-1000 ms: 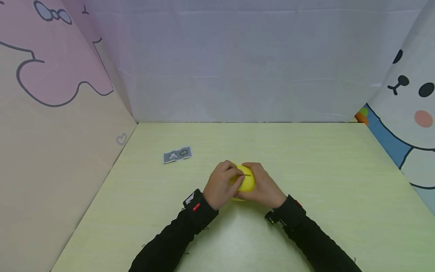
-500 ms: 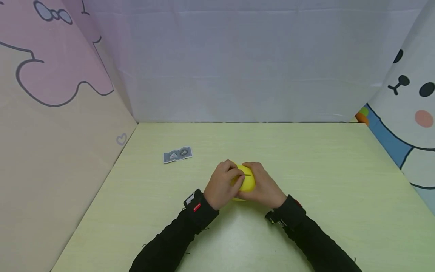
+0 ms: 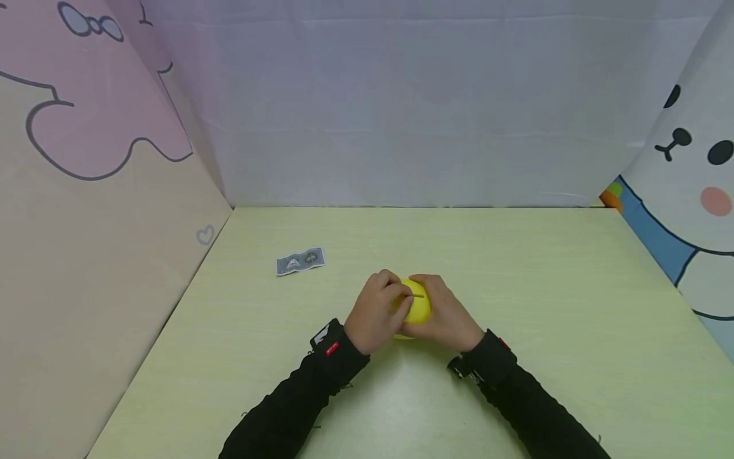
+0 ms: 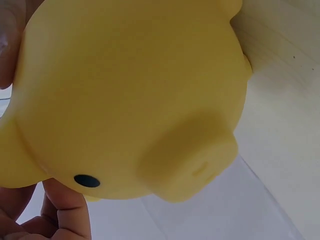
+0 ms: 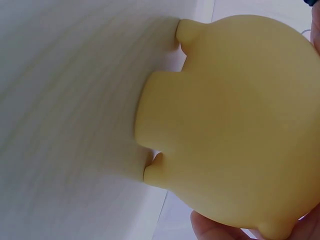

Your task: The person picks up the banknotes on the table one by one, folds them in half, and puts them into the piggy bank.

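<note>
A yellow pig-shaped piggy bank [image 3: 418, 310] stands on the table between both hands, its dark slot showing on top. In the left wrist view the piggy bank's snout [image 4: 192, 160] and one black eye [image 4: 87, 180] face that camera. My right hand [image 3: 446, 313] grips its right side, thumb in front and fingers behind. Over the top, my left hand [image 3: 375, 312] has bent fingers, with thumb and forefinger meeting at the slot's left end. Whether they pinch something there I cannot tell. In the right wrist view the piggy bank's stubby feet [image 5: 157, 172] rest at the tabletop.
A small grey-blue printed paper note [image 3: 301, 261] lies to the left, behind the left hand. The pale wooden table [image 3: 545, 274] ends at a white curtain [image 3: 401, 108] at the back. Cartoon-printed sheets [image 3: 86, 255] flank both sides.
</note>
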Motion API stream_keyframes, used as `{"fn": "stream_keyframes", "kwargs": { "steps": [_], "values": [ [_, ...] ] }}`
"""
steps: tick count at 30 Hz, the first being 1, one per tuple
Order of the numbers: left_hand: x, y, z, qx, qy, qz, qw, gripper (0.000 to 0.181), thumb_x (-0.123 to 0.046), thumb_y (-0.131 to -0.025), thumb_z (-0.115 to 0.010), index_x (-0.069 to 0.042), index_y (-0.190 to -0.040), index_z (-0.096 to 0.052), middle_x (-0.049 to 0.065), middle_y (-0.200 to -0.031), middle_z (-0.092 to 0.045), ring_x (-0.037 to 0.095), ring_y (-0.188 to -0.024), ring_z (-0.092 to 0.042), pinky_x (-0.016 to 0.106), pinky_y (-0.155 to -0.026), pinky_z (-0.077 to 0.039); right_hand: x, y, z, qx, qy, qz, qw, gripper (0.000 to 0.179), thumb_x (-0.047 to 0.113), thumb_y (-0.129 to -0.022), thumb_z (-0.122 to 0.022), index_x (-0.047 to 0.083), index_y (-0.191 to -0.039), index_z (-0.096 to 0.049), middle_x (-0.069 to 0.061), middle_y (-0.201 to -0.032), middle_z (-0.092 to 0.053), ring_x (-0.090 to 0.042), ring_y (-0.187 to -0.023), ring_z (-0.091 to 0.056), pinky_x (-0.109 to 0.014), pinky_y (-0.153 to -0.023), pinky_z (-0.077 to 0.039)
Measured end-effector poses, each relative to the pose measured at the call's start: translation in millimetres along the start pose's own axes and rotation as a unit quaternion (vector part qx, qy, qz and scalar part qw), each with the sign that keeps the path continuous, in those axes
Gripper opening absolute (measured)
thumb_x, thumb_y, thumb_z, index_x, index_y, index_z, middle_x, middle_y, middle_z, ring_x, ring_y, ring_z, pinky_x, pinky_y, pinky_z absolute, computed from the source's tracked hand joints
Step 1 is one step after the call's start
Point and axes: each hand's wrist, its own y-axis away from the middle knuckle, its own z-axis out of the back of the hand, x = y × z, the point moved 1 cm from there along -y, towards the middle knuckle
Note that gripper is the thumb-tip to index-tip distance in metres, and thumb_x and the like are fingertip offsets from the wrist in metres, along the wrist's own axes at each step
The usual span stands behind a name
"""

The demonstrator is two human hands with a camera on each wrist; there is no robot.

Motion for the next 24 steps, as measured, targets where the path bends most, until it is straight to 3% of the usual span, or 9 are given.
{"fn": "stream_keyframes", "kwargs": {
  "steps": [8,15,20,24],
  "values": [
    [3.1,-2.7,10.6,0.022,0.067,0.051,0.9962,0.015,-0.010,-0.091,-0.069,-0.002,-0.104,-0.071,0.010,-0.099,-0.063,0.021,-0.090,-0.059,0.030,-0.081,-0.052,0.6,0.9,-0.2,0.003,-0.014,-0.009,0.9999,0.082,0.034,-0.072,-0.088,0.007,-0.135,-0.043,-0.013,-0.127,-0.047,-0.020,-0.098,-0.049,-0.030,-0.076,-0.050],
    [15.4,-7.3,27.2,-0.025,0.076,0.084,0.9933,0.042,-0.011,-0.091,-0.070,-0.002,-0.130,-0.059,0.015,-0.123,-0.062,0.029,-0.107,-0.060,0.036,-0.090,-0.054,2.1,0.9,-0.2,-0.004,0.004,-0.021,0.9998,0.087,0.037,-0.070,-0.088,0.006,-0.136,-0.042,-0.013,-0.128,-0.048,-0.021,-0.098,-0.050,-0.035,-0.081,-0.048],
    [31.7,-10.2,41.3,-0.054,0.063,0.116,0.9898,0.061,-0.019,-0.087,-0.075,-0.003,-0.140,-0.049,0.018,-0.138,-0.052,0.033,-0.126,-0.052,0.045,-0.105,-0.046,3.0,0.7,-0.3,-0.005,0.007,-0.029,0.9995,0.089,0.039,-0.068,-0.089,0.006,-0.136,-0.042,-0.013,-0.128,-0.049,-0.022,-0.100,-0.051,-0.038,-0.084,-0.048],
    [46.7,-10.5,50.8,-0.044,0.075,0.169,0.9817,0.072,-0.029,-0.088,-0.074,-0.005,-0.147,-0.041,0.017,-0.148,-0.043,0.032,-0.137,-0.042,0.049,-0.114,-0.037,3.0,0.7,-0.4,-0.005,0.011,-0.031,0.9994,0.090,0.040,-0.068,-0.089,0.006,-0.136,-0.041,-0.013,-0.129,-0.049,-0.023,-0.102,-0.051,-0.039,-0.086,-0.048]
  ]
}}
